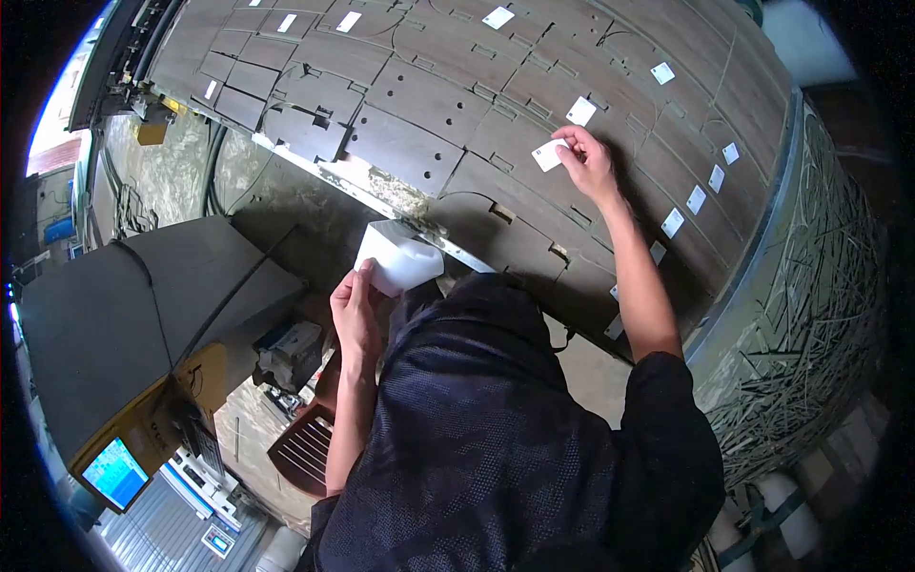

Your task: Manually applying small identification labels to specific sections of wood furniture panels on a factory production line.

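My right hand (pixel 589 167) pinches a small white label (pixel 546 156) by its edge, just over a broad grey-brown sheet (pixel 534 205) scored into many panels. One more white label (pixel 580 112) lies on the sheet right beyond my fingers. Down by my lap, beside the sheet's near edge, my left hand (pixel 355 310) grips a loose, curled white strip (pixel 400 259) that looks like label paper. Its far side bends away, so I cannot tell whether it is one strip or a stack.
Several white labels, such as this label (pixel 696 200), are scattered over the sheet. A metal rail (pixel 357 198) runs along its near edge. Thin offcut strips (pixel 796 353) heap up at the right. To the left stand a grey machine cabinet (pixel 143 286), a lit screen (pixel 115 474) and a brown chair (pixel 307 450).
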`<action>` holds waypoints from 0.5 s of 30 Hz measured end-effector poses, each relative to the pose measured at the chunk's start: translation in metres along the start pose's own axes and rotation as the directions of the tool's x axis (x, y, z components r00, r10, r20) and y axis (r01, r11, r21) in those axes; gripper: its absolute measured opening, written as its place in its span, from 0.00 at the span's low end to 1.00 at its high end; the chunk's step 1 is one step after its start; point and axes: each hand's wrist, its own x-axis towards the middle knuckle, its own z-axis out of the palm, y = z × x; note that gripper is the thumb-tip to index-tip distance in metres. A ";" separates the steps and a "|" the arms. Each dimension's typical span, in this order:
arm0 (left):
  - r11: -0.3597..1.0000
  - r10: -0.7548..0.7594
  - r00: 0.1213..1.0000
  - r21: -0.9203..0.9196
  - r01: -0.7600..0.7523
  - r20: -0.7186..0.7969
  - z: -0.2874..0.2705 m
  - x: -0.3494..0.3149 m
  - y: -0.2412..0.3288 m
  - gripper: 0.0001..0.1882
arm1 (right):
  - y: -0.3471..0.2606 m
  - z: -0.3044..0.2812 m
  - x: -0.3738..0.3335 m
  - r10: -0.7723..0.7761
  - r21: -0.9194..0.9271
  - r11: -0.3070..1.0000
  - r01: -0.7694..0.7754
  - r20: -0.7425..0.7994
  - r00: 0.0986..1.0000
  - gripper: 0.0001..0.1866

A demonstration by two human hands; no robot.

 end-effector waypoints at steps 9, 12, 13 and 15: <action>0.999 0.021 1.000 0.038 -0.021 0.007 0.005 -0.001 0.004 0.13 | 0.000 -0.001 -0.001 0.005 -0.012 1.000 -0.005 -0.002 1.000 0.11; 1.000 0.011 1.000 0.025 -0.011 0.003 0.006 -0.001 0.004 0.14 | 0.003 -0.002 -0.001 -0.007 -0.037 0.999 0.007 -0.008 1.000 0.11; 1.000 0.010 1.000 0.026 -0.010 0.005 0.007 -0.001 0.004 0.14 | 0.004 -0.002 -0.001 -0.003 -0.026 1.000 0.003 -0.009 1.000 0.11; 0.999 0.012 1.000 0.049 -0.012 -0.004 0.010 -0.002 0.007 0.14 | 0.004 -0.002 -0.001 0.002 -0.014 1.000 -0.002 -0.010 1.000 0.11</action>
